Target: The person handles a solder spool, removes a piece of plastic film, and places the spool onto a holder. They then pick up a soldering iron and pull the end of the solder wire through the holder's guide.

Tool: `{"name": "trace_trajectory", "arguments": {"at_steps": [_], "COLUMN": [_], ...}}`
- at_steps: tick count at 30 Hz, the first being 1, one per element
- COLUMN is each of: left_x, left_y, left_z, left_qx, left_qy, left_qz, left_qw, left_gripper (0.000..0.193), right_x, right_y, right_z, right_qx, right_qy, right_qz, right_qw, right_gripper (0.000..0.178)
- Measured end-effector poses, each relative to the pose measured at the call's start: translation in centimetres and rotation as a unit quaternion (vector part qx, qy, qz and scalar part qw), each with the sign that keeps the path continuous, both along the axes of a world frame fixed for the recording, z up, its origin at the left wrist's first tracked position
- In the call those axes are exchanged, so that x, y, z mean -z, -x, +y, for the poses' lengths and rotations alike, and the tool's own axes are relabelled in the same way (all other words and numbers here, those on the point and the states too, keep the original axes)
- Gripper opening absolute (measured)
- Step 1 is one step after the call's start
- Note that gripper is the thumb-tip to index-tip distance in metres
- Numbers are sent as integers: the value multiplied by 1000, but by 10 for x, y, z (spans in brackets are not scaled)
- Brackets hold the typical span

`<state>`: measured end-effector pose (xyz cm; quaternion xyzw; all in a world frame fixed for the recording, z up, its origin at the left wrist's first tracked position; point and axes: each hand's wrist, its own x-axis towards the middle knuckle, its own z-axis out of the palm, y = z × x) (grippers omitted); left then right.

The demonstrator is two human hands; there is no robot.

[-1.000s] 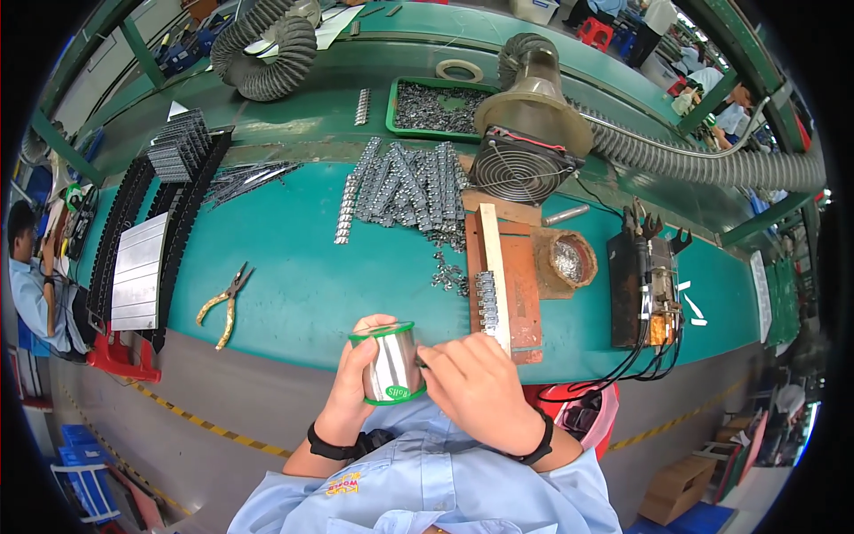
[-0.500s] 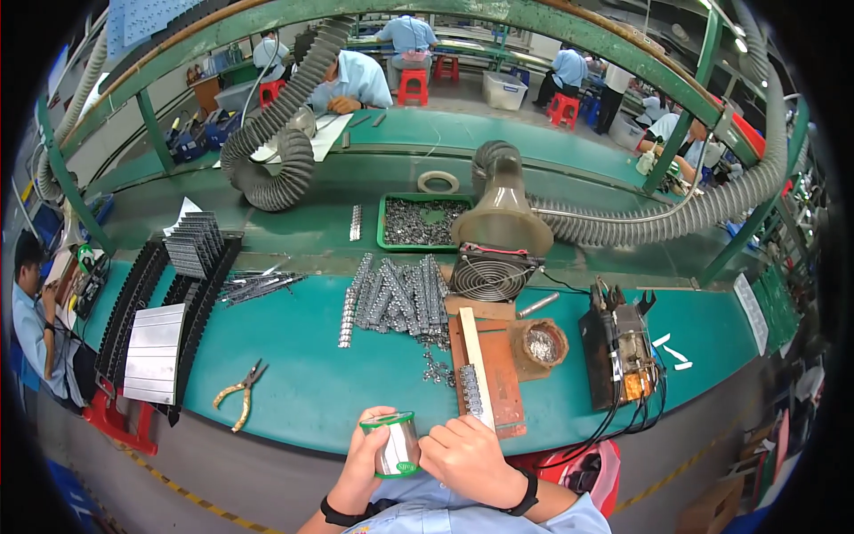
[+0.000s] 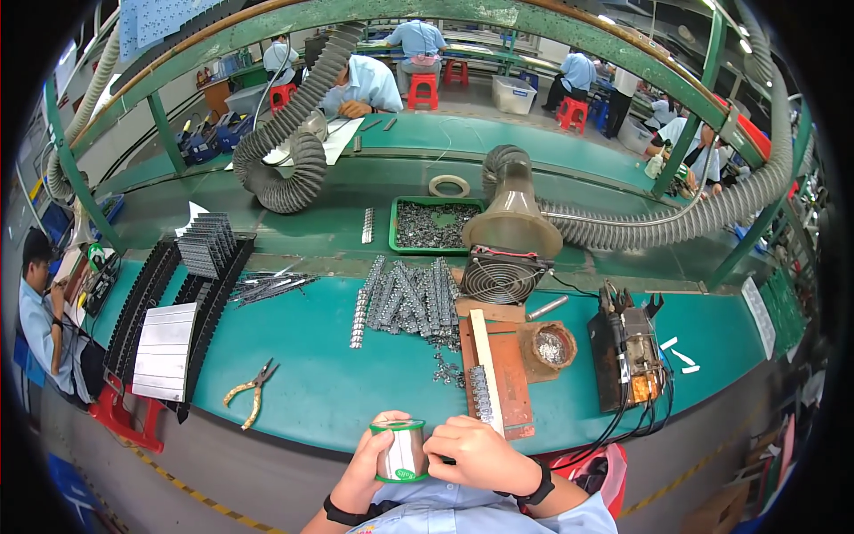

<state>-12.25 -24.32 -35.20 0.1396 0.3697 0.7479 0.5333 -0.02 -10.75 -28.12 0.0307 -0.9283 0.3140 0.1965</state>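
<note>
In front of my body, at the table's near edge, my left hand (image 3: 362, 461) is wrapped round a solder wire spool (image 3: 402, 454). The spool has green rims and a silvery winding with a pale label, and it stands nearly upright. My right hand (image 3: 478, 456) is closed by the spool's right side, its fingers curled in. Whatever those fingers pinch is too small or hidden to make out. Just beyond the right hand, a row of small metal parts (image 3: 480, 393) lies along a pale wooden strip (image 3: 486, 360) on a reddish-brown board (image 3: 509, 378).
Pliers (image 3: 256, 393) lie left on the green table (image 3: 302, 356). Strips of metal parts (image 3: 409, 295) are heaped mid-table, near a fan (image 3: 501, 276). A soldering unit (image 3: 625, 347) with cables stands right. Behind are a green tray (image 3: 392, 233) and an extraction hose (image 3: 623, 230).
The whole view has shifted slightly, so the table's things appear further right. My right hand has turned a little at the spool's side, its fingers more curled. The left hand keeps its hold.
</note>
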Motion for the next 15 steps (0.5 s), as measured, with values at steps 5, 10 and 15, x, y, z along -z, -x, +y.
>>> {"name": "trace_trajectory", "arguments": {"at_steps": [5,10,15], "left_x": [-2,-2,-7], "left_y": [-1,-4,-10], "left_z": [-1,3,4], "left_qx": [-18,-28,-47], "left_qy": [3,7,12], "left_qz": [-11,22,31], "left_qw": [1000,999,998], "left_gripper": [45,45,45], "right_x": [3,-8,-4], "right_y": [-1,-6,-6], "right_z": [-8,-16,-19], "right_qx": [81,139,137], "right_qy": [-10,-121,-178], "right_qz": [-2,-25,-48], "right_qw": [997,983,973], "right_gripper": [9,11,15]}}
